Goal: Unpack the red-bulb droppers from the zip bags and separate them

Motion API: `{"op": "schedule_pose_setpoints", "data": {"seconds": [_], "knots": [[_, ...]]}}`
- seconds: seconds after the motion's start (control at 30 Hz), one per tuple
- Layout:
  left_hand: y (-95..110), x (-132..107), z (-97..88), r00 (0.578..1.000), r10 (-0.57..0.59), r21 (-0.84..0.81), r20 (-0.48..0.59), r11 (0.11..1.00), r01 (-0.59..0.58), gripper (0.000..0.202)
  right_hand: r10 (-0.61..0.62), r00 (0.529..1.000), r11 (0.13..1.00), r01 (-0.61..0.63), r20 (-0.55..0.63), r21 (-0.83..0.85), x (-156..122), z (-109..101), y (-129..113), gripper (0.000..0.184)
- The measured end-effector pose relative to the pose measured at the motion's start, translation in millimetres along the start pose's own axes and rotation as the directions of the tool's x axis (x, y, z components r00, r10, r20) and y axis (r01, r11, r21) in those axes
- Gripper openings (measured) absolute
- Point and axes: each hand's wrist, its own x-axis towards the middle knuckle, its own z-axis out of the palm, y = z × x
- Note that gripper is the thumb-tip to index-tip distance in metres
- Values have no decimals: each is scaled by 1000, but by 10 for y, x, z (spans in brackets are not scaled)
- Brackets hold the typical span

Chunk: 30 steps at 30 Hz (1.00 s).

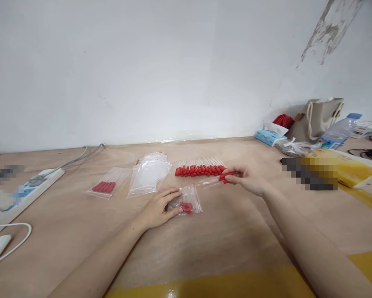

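Observation:
My left hand (pixel 160 207) rests on the wooden table (pixel 204 244) with fingers curled on the open end of a small clear zip bag (pixel 187 200) that holds a few red-bulbed droppers. My right hand (pixel 246 179) pinches a few clear droppers with red bulbs (pixel 217 180), held low over the table just right of that bag. A row of several red-bulbed droppers (pixel 200 169) lies side by side just beyond both hands.
A stack of clear zip bags (pixel 149 176) and a filled bag of droppers (pixel 107 184) lie to the left. A white power strip (pixel 27 188) with cables sits far left. A tissue pack (pixel 268 136), canvas bag (pixel 322 118), water bottle (pixel 339 131) and yellow package (pixel 350 167) crowd the right.

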Motion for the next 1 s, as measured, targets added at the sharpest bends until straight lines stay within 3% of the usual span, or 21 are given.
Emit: {"op": "schedule_pose_setpoints", "data": {"seconds": [0.07,0.13,0.27,0.33,0.4,0.53,0.6,0.73,0.87,1.0], "knots": [[-4,1,4,1000,3,-2,-1,1000,-4,47,-49,991,999,47,-127,-20,47,-54,-100,29],[-9,3,10,1000,5,3,-4,1000,-5,47,-98,963,995,95,-251,-26,146,34,-192,28],[-21,2,25,1000,13,7,-18,1000,-12,47,-270,896,954,201,-352,-221,470,533,-317,25],[-22,-2,29,999,20,7,-26,1000,-20,46,-440,842,862,300,-311,-408,648,835,-349,20],[-21,-6,28,999,28,5,-28,1000,-28,46,-519,815,753,293,-259,-589,797,1114,-365,20],[-14,-10,17,999,38,-1,-28,999,-38,45,-443,890,487,142,-104,-862,964,1544,-352,25],[-5,-6,8,999,39,-2,-25,999,-39,46,-415,907,414,117,-72,-903,989,1689,-326,26],[26,11,-18,998,55,-21,-21,998,-55,45,-412,910,365,123,-41,-923,980,1852,-266,24],[40,19,-32,997,71,-37,-28,997,-72,44,-452,892,327,160,-6,-932,950,1886,-258,17],[16,6,-12,998,51,-15,-28,999,-52,46,-503,859,386,129,-91,-913,859,1789,-277,36]]}}
